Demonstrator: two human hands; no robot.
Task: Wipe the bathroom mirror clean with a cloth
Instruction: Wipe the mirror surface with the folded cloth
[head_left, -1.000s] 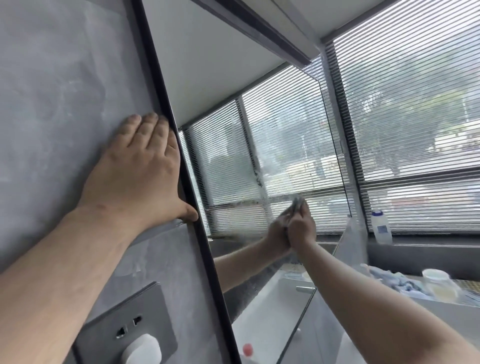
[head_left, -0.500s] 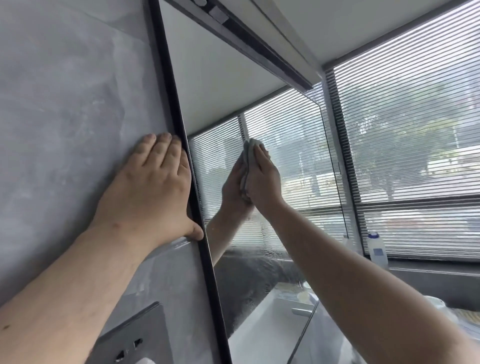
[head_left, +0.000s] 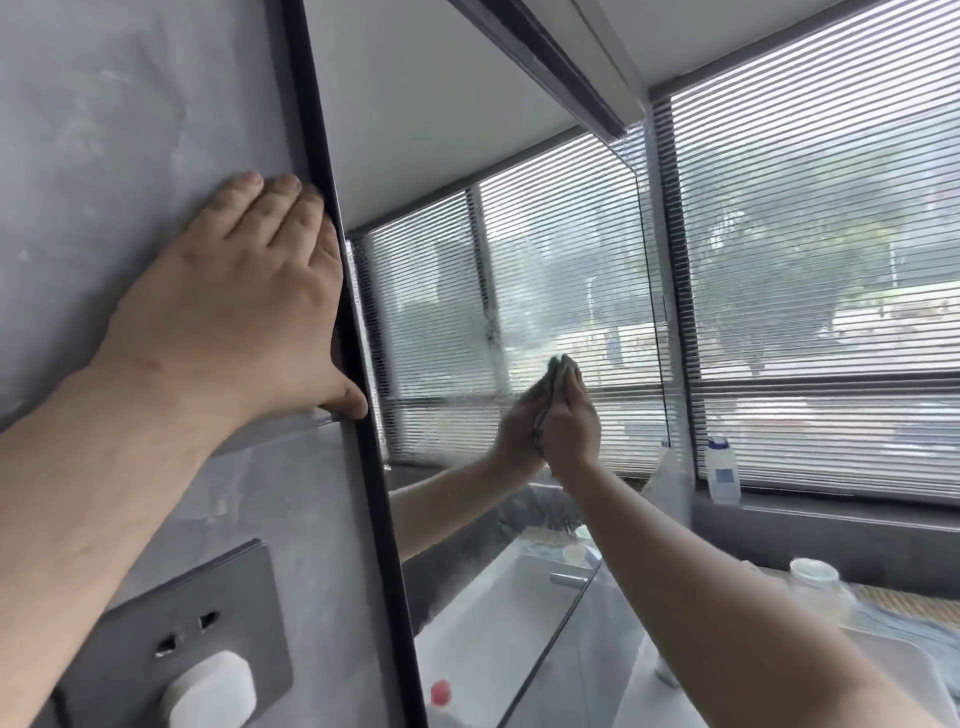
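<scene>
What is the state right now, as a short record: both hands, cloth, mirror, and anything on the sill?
left hand: flat on the grey wall, thumb at the black frame
right hand: straight fingers press the cloth against the mirror
cloth: grey, edge shows above the right hand
mirror: streaky haze left of the cloth
sill: white bottle, upright, by the blinds
lower wall: socket plate with a white plug
</scene>
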